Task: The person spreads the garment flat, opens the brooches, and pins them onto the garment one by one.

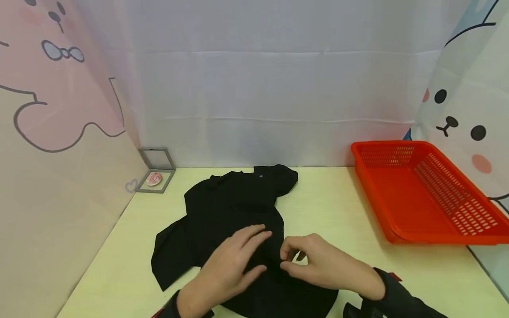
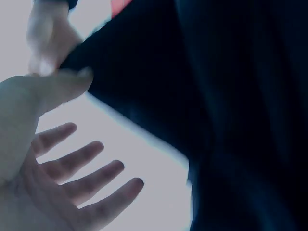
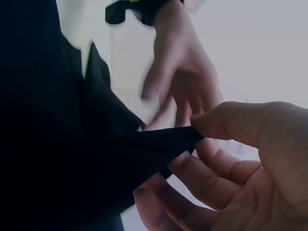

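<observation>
A black short-sleeved shirt (image 1: 234, 198) lies spread on the pale yellow table, one sleeve out to the lower left and another part rounded at the far right. My right hand (image 1: 318, 260) pinches the shirt's right side; in the right wrist view the thumb and fingers of the right hand (image 3: 274, 159) hold a pointed fold of the black cloth (image 3: 159, 149). Over the shirt's lower middle hovers my left hand (image 1: 232, 263), fingers spread. The left wrist view shows the left hand (image 2: 29, 192) with straight, parted fingers beside the cloth (image 2: 144, 62), gripping nothing.
A red perforated plastic basket (image 1: 421, 198) stands on the table at the right. At the back left is a small grey-framed open case (image 1: 164, 185) with a pink-and-white round item (image 1: 154, 178) in it. White and printed cloth walls enclose the table.
</observation>
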Demonstrator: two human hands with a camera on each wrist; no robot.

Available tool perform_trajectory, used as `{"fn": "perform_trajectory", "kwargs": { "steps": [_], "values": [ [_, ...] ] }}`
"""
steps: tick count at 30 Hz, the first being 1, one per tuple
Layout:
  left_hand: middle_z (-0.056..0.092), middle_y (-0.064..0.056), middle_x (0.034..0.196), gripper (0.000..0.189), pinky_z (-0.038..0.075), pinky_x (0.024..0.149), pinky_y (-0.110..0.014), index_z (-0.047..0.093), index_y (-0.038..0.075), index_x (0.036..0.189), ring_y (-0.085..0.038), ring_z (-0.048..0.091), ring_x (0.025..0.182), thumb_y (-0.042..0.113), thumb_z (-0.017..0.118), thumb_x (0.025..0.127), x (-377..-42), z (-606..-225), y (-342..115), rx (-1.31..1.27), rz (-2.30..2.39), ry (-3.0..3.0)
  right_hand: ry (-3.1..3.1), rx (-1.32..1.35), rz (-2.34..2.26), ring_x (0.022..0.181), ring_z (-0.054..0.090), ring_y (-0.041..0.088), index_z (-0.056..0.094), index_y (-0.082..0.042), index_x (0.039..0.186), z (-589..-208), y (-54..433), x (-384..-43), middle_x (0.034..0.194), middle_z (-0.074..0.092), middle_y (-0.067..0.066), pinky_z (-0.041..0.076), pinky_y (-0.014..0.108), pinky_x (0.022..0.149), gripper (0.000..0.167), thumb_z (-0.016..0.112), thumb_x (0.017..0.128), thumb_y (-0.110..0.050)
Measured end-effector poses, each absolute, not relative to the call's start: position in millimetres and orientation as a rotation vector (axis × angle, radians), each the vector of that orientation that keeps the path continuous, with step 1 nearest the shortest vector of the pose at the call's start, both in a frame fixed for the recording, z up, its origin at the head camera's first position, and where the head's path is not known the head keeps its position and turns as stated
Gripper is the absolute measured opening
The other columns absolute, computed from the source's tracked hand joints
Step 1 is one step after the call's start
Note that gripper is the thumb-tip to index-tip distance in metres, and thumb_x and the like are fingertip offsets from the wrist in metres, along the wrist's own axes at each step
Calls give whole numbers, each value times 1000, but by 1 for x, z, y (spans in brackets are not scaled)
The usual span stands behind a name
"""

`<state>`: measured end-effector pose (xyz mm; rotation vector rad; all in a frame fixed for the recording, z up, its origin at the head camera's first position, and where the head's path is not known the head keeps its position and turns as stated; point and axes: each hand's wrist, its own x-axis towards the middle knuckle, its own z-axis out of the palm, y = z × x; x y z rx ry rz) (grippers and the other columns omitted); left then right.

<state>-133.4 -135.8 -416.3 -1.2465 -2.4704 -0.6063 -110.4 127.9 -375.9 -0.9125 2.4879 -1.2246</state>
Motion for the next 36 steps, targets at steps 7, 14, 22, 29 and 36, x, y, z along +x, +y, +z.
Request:
{"fn": "perform_trajectory", "kwargs": {
  "steps": [7,14,22,29,36],
  "values": [
    [65,13,83,19,41,62,-8,71,22,90,0,53,68,7,81,83,-123,-436,-112,-1282,-656,-2419,2423,-866,-1113,75,60,-5,67,-21,93,-399,116,-104,85,67,-17,53,18,64,10,76,95,-22],
    [71,13,94,22,54,68,-16,73,23,98,0,64,78,10,83,84,-130,-428,-133,-1091,-740,-2497,2414,-631,-911,72,55,1,69,-19,94,-421,128,-104,82,62,-15,48,22,66,15,82,87,-21],
    [72,14,99,27,60,76,-24,73,23,98,1,67,88,5,83,81,-134,-417,-152,-917,-774,-2550,2464,-620,-919,67,49,-1,67,-19,88,-438,153,-105,77,57,-15,44,22,62,13,78,90,-13],
    [71,14,100,25,58,76,-21,74,21,101,0,67,87,4,79,85,-127,-431,-148,-1094,-818,-2611,2597,-546,-1003,67,51,2,68,-20,84,-419,172,-113,77,63,-12,42,22,60,22,70,84,2],
    [70,11,100,16,49,74,-8,73,20,106,3,64,83,12,76,93,-121,-448,-136,-1513,-693,-2589,2818,-433,-1059,74,60,5,71,-20,89,-389,181,-118,82,69,-11,52,25,64,28,63,84,6]
  ]
}}
